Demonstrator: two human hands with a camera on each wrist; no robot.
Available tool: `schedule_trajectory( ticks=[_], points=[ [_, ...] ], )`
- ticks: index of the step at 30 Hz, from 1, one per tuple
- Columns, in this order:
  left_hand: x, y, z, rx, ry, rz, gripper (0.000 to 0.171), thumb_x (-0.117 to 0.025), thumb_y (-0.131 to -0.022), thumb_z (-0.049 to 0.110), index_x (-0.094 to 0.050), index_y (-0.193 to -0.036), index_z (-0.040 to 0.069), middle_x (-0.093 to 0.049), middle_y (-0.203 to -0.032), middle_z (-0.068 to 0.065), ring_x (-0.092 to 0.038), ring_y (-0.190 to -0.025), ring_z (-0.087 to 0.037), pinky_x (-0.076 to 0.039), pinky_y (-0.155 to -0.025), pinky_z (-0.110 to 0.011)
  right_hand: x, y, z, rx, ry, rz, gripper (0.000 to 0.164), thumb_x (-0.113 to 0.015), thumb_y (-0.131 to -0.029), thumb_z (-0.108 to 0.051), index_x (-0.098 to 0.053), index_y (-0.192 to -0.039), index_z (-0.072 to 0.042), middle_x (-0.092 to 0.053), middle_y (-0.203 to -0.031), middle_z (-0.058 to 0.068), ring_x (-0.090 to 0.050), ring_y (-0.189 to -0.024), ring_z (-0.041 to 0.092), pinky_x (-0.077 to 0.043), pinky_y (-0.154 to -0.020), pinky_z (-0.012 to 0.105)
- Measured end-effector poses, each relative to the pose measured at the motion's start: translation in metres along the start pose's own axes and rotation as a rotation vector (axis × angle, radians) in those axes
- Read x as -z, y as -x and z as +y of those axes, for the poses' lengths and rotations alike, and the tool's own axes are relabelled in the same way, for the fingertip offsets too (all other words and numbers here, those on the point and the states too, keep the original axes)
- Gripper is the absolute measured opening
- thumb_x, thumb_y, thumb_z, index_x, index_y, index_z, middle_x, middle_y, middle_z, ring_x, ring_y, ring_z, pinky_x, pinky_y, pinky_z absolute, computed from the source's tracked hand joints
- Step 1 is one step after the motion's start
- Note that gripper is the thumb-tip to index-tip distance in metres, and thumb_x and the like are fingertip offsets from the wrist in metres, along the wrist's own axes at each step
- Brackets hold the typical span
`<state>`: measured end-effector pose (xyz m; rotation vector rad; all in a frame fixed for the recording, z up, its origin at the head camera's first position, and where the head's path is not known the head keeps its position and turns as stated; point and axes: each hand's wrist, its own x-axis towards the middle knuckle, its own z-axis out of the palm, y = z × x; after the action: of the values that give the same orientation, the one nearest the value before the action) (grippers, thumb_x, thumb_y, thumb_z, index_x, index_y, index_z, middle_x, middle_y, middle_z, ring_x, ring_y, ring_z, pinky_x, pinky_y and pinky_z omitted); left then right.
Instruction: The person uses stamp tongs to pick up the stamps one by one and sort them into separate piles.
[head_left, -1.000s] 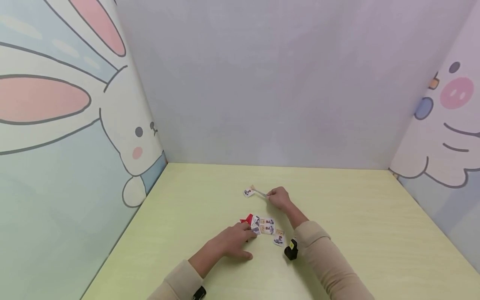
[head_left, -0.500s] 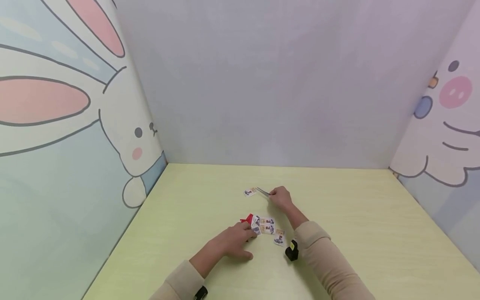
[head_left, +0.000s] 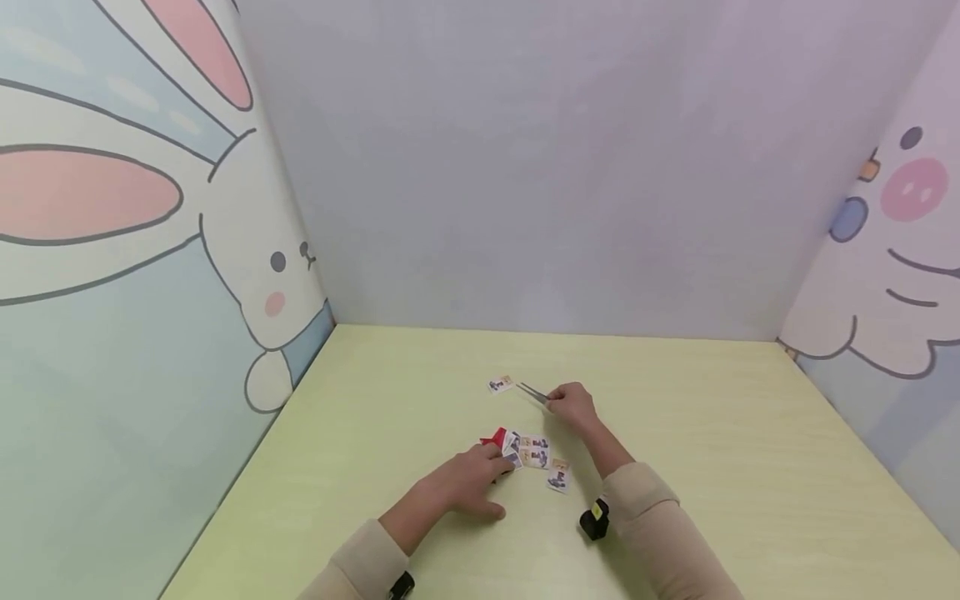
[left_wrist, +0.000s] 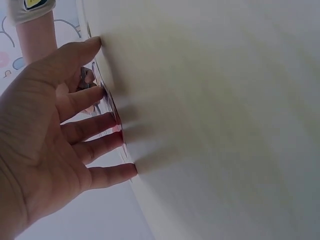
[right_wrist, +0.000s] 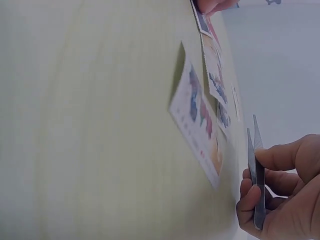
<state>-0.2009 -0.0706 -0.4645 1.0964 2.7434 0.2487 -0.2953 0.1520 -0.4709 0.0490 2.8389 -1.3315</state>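
My right hand (head_left: 573,406) pinches metal tweezers (right_wrist: 258,195), their two tips apart with nothing between them. Just left of the tips, a single stamp (head_left: 500,384) lies flat at the back of the table. My left hand (head_left: 463,483) rests its outstretched fingertips at the near left of a stamp group, touching the table there. That group has a block of joined stamps (head_left: 536,451), some small stamps, and a red piece (head_left: 495,438) partly under the fingers. Nearer to me, another stamp (right_wrist: 196,116) lies apart with one corner curled up.
The pale yellow table (head_left: 720,433) meets a plain grey back wall (head_left: 525,167). Cartoon-printed panels stand at both sides. A black camera (head_left: 595,520) is strapped at the right wrist.
The far stamp, earlier at the tweezers' tips, now lies free and turned slightly. My right hand has drawn back to the right and nearer, the tips spreading. The left hand stays put.
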Motion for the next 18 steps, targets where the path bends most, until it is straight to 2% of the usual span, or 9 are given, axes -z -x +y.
schedule_trajectory(
  ticks=[6,18],
  points=[
    [0.001,0.0,-0.001,0.012,0.045,-0.006,0.054,-0.075,-0.075,0.042,-0.06,-0.122,0.021,-0.052,-0.114,0.002,-0.048,-0.093,-0.011,-0.045,-0.083,-0.028,0.01,0.011,0.0,-0.008,-0.012,-0.021,0.015,-0.063,-0.081,-0.003,-0.068,-0.091,0.006,-0.064,-0.082,0.01,-0.055,-0.071,0.021,-0.046,-0.061,0.032],
    [-0.001,0.001,-0.002,-0.014,0.025,0.001,0.054,-0.075,-0.075,0.042,-0.061,-0.122,0.019,-0.052,-0.115,0.001,-0.049,-0.097,-0.01,-0.044,-0.085,-0.028,0.02,0.03,0.002,0.053,0.009,-0.017,0.013,-0.063,-0.079,-0.001,-0.069,-0.088,0.006,-0.063,-0.079,0.008,-0.054,-0.073,0.021,-0.045,-0.064,0.032]
  ],
)
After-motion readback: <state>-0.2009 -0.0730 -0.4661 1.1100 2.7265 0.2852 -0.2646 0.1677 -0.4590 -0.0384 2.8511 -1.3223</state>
